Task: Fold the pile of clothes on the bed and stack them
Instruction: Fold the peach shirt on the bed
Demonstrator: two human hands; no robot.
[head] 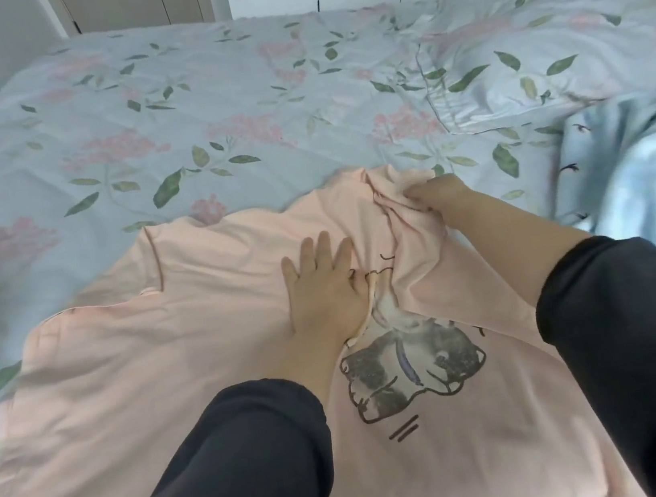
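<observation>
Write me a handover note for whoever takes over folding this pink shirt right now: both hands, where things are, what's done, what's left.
Left hand: flat, fingers straight, pressing on the middle of the pink shirt beside the cat print.
Right hand: grips a bunched part of the shirt at its far right edge, lifted over the print.
Things: the shirt lies spread on the bed, print side up. A light blue cloth lies crumpled to the right.
Done: shirt laid out, first fold just begun.
Left: finish folding the shirt, fold the blue cloth, stack them. No folded stack is in view.
</observation>
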